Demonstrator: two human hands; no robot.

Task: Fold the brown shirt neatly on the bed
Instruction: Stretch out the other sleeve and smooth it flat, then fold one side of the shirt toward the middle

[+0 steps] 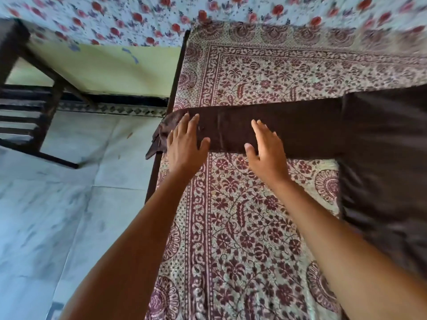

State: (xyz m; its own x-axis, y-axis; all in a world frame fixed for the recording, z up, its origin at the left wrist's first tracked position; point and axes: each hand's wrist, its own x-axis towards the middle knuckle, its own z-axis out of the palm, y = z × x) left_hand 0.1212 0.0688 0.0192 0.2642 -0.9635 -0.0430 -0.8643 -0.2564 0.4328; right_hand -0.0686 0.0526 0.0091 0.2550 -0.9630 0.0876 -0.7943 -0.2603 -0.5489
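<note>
The brown shirt (381,146) lies spread on the bed (242,227), its body at the right. One long sleeve stretches left across the patterned sheet, and its cuff hangs a little over the bed's left edge. My left hand (184,142) lies flat on the sleeve near the cuff, fingers straight and spread. My right hand (265,146) lies flat on the middle of the same sleeve, palm down, thumb out to the left. Neither hand grips the cloth.
The bed's dark wooden frame (159,162) runs along the left edge. Beyond it lies pale tiled floor (57,215). A dark wooden chair (27,112) stands at the far left. A floral cloth (138,17) hangs along the top.
</note>
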